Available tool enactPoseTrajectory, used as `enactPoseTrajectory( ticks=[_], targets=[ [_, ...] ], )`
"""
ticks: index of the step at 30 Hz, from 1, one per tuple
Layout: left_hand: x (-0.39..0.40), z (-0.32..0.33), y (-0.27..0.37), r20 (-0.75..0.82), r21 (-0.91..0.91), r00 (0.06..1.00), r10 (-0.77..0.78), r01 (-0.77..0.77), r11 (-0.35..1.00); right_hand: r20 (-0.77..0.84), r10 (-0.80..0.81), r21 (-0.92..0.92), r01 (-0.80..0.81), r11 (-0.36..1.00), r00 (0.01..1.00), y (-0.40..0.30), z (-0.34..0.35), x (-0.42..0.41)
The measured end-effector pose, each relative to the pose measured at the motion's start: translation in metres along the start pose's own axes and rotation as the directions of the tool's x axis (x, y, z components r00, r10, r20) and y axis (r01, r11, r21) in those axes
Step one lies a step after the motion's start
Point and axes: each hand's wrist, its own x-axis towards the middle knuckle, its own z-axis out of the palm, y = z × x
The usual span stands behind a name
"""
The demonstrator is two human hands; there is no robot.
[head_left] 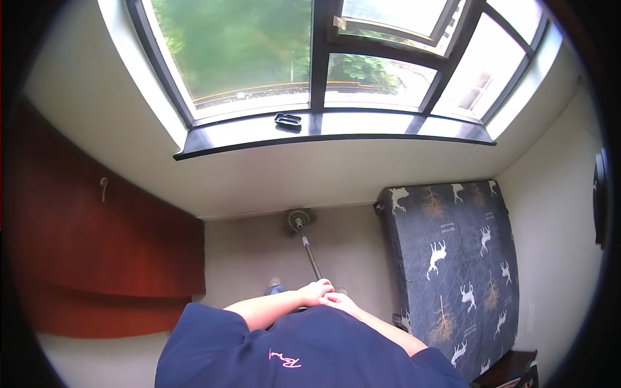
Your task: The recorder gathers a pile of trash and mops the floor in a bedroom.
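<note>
A mop with a long metal pole [312, 259] and a round, fringed head [298, 220] stands before me, its head on the floor close to the wall below the window. My left hand [316, 292] is closed around the upper part of the pole. Just to the right of it and touching it, my right hand [340, 301] is also at the pole's top end. The very end of the pole is hidden by my hands and dark blue shirt.
On the left stands a reddish-brown wooden cabinet or desk [121, 242]. A sofa bed or mattress with a dark deer-print cover [451, 271] lies to the right. Above, a dark windowsill [359, 127] holds a small black tray [288, 120]. Grey floor [349, 242] shows between the furniture.
</note>
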Motion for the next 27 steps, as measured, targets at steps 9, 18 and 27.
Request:
enactPoseTrajectory(
  ticks=[9,18,27],
  targets=[
    [-0.041,0.035,0.075,-0.568,-0.244,0.814,-0.119,-0.029,0.969,-0.011,-0.349,-0.134,0.344,0.929,0.937,0.057,-0.045,0.039],
    [-0.086,0.070,0.099,-0.644,-0.461,0.687,-0.335,0.000,0.887,0.403,-0.213,-0.686,0.448,0.574,0.890,-0.003,0.011,0.061],
    [-0.149,0.089,0.122,-0.505,-0.495,0.771,-0.388,0.110,0.862,0.536,-0.027,-0.761,0.496,0.419,0.844,-0.034,0.052,-0.005]
  ],
)
